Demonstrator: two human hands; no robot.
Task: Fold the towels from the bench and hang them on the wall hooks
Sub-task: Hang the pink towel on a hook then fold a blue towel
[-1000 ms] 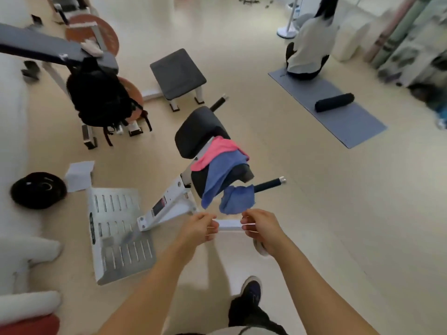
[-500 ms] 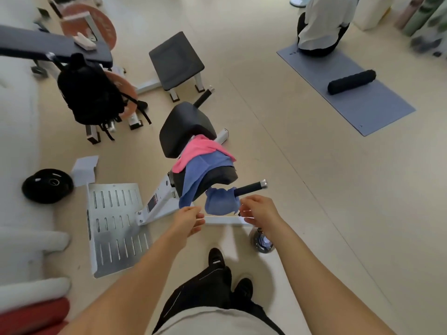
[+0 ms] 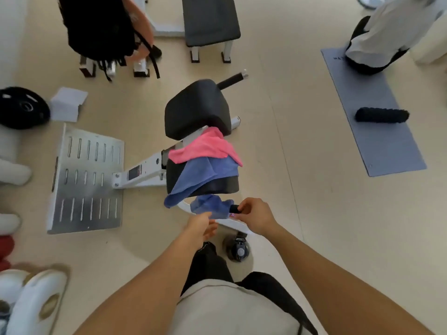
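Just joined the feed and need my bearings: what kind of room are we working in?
Most likely a gym or fitness studio: a padded exercise bench draped with towels, a black weight plate on the floor, and a grey yoga mat with a foam roller.

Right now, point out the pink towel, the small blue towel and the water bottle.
pink towel (image 3: 205, 148): head view, middle of the cloth.
small blue towel (image 3: 209, 206): head view, bunched middle.
water bottle (image 3: 238, 250): head view, its lid.

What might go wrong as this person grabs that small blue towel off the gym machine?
The small blue towel is draped over the machine's handle, so a quick pull may snag it. The larger blue towel and pink towel hang loosely over the pad just above and might slide to the floor if brushed. A dark bottle stands by the feet and could be kicked.
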